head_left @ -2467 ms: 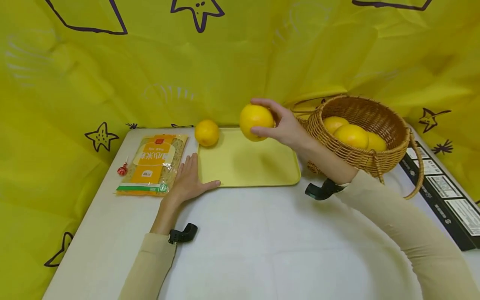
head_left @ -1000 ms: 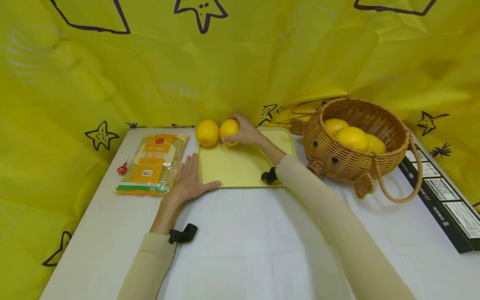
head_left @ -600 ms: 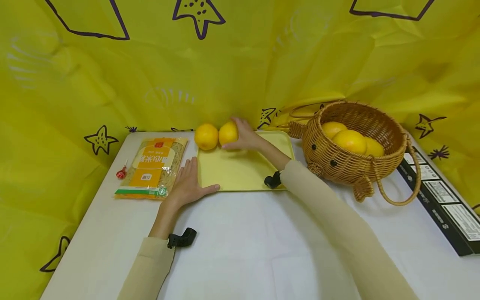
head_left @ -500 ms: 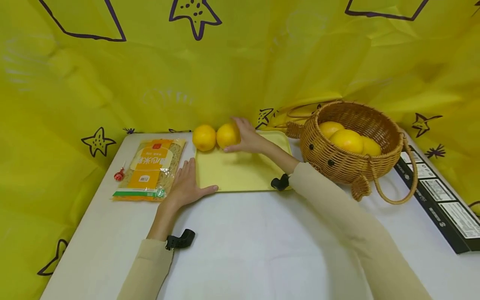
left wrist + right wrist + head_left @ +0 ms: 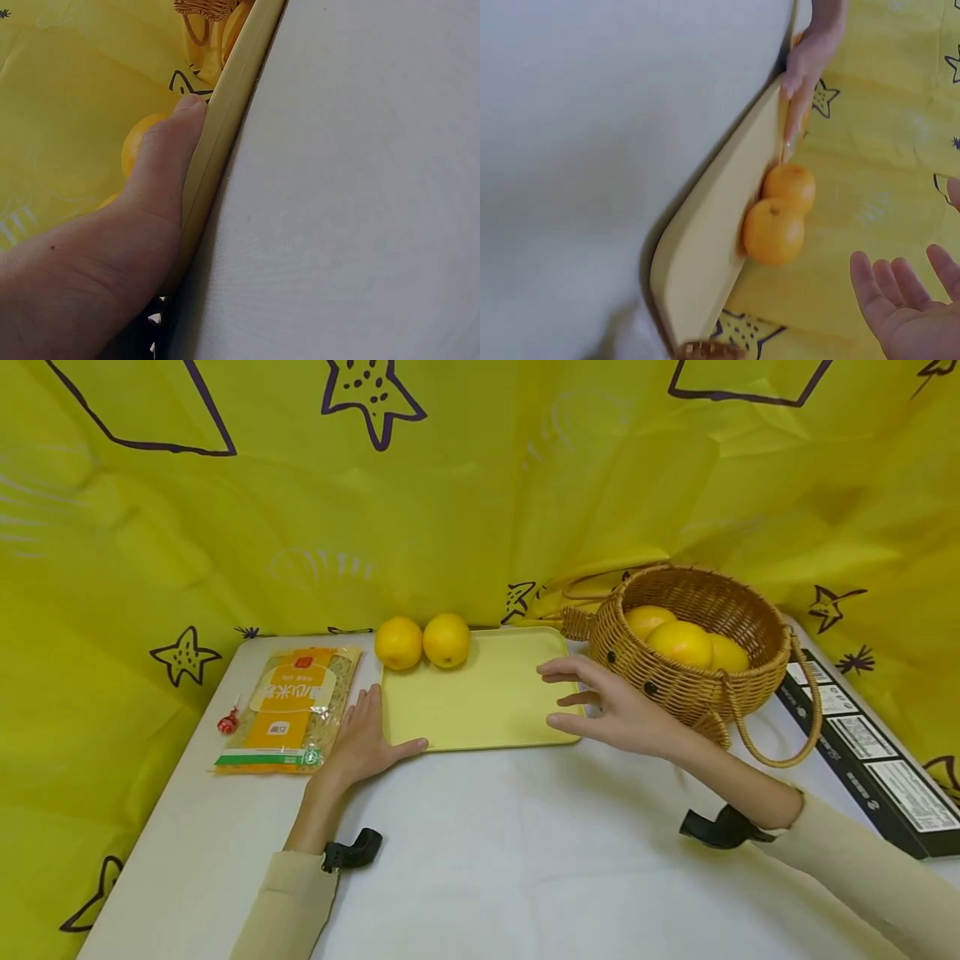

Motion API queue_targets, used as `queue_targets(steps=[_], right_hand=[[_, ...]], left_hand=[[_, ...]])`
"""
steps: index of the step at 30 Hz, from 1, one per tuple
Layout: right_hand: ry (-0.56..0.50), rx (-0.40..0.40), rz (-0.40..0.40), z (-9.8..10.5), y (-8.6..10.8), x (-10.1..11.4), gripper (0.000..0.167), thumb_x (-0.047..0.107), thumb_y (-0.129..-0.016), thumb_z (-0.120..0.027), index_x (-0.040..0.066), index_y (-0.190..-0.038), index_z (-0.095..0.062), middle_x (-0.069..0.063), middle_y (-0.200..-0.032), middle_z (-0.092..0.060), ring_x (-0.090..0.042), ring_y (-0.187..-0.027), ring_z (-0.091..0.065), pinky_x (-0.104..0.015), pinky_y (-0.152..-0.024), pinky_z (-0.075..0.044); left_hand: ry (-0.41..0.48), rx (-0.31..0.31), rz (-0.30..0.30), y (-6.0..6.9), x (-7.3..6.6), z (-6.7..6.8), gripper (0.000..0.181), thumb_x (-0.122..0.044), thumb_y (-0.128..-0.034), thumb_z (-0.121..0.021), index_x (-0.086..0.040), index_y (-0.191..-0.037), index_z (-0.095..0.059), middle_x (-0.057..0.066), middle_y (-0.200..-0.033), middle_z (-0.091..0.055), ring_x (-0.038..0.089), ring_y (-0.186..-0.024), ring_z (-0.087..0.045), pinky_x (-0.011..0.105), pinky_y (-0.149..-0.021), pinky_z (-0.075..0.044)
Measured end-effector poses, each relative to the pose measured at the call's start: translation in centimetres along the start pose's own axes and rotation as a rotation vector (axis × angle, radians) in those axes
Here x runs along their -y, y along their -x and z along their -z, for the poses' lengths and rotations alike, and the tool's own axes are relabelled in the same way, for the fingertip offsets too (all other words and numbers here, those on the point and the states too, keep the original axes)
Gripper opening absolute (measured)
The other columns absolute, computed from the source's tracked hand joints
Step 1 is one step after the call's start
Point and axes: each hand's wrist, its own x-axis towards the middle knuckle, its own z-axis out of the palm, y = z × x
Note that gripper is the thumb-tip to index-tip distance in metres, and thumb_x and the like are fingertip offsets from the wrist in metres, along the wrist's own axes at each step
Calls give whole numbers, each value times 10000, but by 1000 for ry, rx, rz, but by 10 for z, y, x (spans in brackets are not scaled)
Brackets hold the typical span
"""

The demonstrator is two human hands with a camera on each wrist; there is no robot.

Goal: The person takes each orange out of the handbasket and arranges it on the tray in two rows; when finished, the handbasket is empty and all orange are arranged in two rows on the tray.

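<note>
- Two oranges (image 5: 447, 641) sit on the one yellow tray (image 5: 480, 706), side by side along its far edge, toward its left corner.
- Three more oranges (image 5: 680, 645) show inside the one wicker basket (image 5: 693, 695), just right of the tray; that makes five I can count.
- The basket is shaped like an animal's face, with two black eyes (image 5: 651, 688) turned toward the tray, and a looped handle (image 5: 801, 752) hangs down its side farther from the tray.
- My left hand (image 5: 362, 739) lies against the tray's left side, its fingers straight along that edge and my thumb reaching along the near rim.
- My right hand (image 5: 611, 706) is raised by the tray's right edge, in front of the basket; its fingers are spread and loosely bent, holding nothing.
- One packet of dried noodles (image 5: 288, 710) lies flat to the left of the tray, with my left hand between the two.
- One red lollipop (image 5: 228, 722) lies farther left of the tray, past the packet.
- One black-and-white box (image 5: 862, 752) lies well right of the tray, beyond the basket.
- All of this rests on the white tabletop (image 5: 480, 860); behind the tray hangs a yellow cloth (image 5: 450, 527) with drawn stars.
</note>
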Motion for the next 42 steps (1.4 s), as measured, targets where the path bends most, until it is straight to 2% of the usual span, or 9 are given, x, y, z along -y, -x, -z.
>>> queue_targets(steps=[7,13,19,23,26,29,30,36,42], right_hand=[[68,-77,43,26,21,-7,486,30,-901,-656,57,-1359,-496,-148,-1391,-482,58,-1240,-457,-196,-943,-528],[66,-153,29,50,28,-9,468,-20,-903,-630,17,-1353,-509,43,-1347,-513,15,-1205,-516,-141,-927,-516],[7,-248,-54,82,34,-4,406,-17,-927,-592,14,-1328,-531,66,-1316,-537,-14,-1199,-530,-82,-916,-490],[201,-271,-121,110,35,-7,394,81,-932,-628,74,-1320,-559,49,-1318,-539,-28,-1202,-500,-107,-924,-473],[375,-189,-207,137,30,-15,426,188,-934,-645,100,-1339,-548,-72,-1407,-481,-206,-1302,-429,-399,-1041,-425],[451,-14,-300,167,21,-23,477,253,-957,-604,95,-1392,-489,-222,-1501,-350,-454,-1347,-324,-693,-964,-331],[452,48,-340,177,18,-25,498,275,-971,-577,103,-1422,-454,-239,-1527,-306,-493,-1363,-288,-725,-970,-306],[391,315,-431,213,10,-36,547,291,-1027,-437,72,-1510,-302,-275,-1544,-270,-530,-1336,-352,-688,-974,-391],[72,566,-541,217,-6,-45,558,301,-1074,-277,37,-1543,-133,-305,-1582,-89,-504,-1333,-407,-499,-943,-545]], left_hand=[[0,2,9,-2,0,0,1258,-677,-782,-641,40,-1530,71,245,-1620,41,389,-1515,29,529,-1239,6],[1,9,10,-3,0,1,1260,-682,-782,-639,34,-1531,77,240,-1621,47,389,-1515,34,527,-1238,17],[5,4,13,-4,0,3,1255,-671,-786,-642,31,-1531,84,238,-1621,54,386,-1516,36,530,-1238,18],[16,7,4,-4,-3,1,1252,-672,-785,-643,25,-1533,80,235,-1623,46,380,-1518,33,525,-1240,13],[12,10,-1,-6,-4,-1,1257,-686,-782,-636,23,-1535,78,228,-1626,42,376,-1519,30,524,-1240,10],[0,8,0,-6,-4,-1,1257,-686,-781,-636,26,-1534,75,227,-1627,40,380,-1518,24,530,-1238,7],[-3,5,0,-6,-4,-1,1255,-682,-782,-639,28,-1534,72,230,-1626,36,382,-1518,20,532,-1237,3],[2,4,-7,-5,-4,0,1254,-669,-782,-651,36,-1533,65,241,-1623,24,391,-1515,12,540,-1236,-3],[-9,-18,-15,-1,-3,0,1244,-649,-782,-666,58,-1528,35,270,-1614,-14,413,-1507,-26,559,-1230,-33]])
